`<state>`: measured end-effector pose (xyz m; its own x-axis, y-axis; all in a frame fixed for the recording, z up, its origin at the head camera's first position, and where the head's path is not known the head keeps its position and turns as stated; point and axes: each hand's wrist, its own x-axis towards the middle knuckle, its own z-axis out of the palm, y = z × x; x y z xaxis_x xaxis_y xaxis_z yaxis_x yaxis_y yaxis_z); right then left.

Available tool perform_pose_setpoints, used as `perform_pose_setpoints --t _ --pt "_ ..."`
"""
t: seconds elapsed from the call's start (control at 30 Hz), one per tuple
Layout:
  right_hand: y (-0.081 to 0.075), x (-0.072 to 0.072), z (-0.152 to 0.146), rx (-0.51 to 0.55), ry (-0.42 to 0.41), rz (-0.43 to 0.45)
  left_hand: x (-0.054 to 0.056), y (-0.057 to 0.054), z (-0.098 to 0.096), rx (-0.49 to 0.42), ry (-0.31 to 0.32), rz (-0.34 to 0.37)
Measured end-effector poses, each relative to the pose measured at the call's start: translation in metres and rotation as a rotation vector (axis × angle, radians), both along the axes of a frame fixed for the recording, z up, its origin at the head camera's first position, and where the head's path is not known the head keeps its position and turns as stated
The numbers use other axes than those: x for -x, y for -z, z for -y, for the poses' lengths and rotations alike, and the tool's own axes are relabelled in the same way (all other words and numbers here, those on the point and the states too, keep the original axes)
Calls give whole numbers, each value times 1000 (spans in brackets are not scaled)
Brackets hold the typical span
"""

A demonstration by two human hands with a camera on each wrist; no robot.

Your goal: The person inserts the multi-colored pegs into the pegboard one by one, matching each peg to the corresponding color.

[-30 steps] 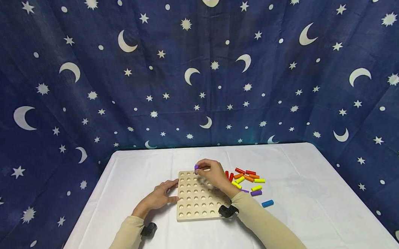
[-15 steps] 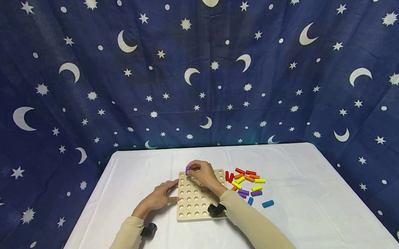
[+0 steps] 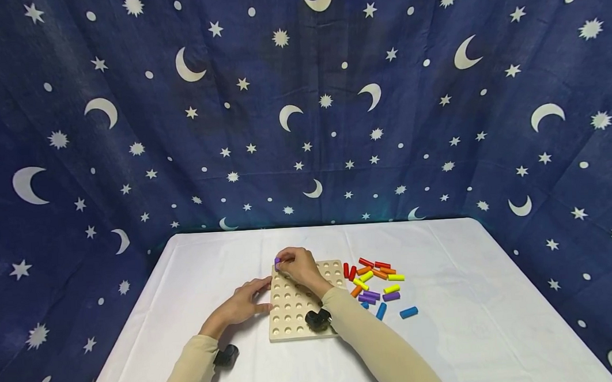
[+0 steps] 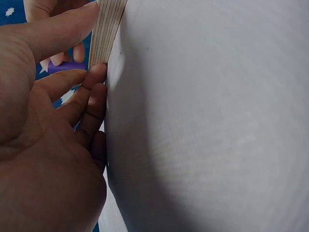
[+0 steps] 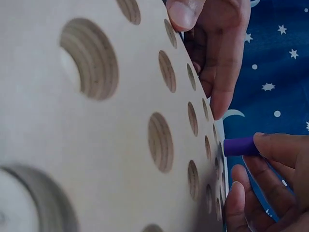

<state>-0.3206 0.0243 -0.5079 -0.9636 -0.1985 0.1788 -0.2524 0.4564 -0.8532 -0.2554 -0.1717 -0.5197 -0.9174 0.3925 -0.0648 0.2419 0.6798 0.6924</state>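
My right hand [image 3: 298, 267] pinches a purple peg [image 3: 277, 262] over the board's [image 3: 291, 313] eleven-o'clock corner; my left hand [image 3: 241, 305], fingers straight, presses its nine-o'clock edge.

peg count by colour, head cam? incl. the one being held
red pegs: 4
orange pegs: 4
yellow pegs: 4
purple pegs: 4, one pinched in right hand
blue pegs: 3
Total: 19, approximate, since the pile overlaps.
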Motion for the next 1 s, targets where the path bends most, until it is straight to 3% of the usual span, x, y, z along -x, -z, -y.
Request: perform_pose_setpoints --t 0.3,0.7,1.0 --pt "3 5 3 -54 -14 2 1 2 2 -4 5 -5" --pt "6 6 3 -29 0 10 2 4 3 -12 -1 4" --pt "5 7 2 -92 -23 12 2 5 2 -28 12 -4"
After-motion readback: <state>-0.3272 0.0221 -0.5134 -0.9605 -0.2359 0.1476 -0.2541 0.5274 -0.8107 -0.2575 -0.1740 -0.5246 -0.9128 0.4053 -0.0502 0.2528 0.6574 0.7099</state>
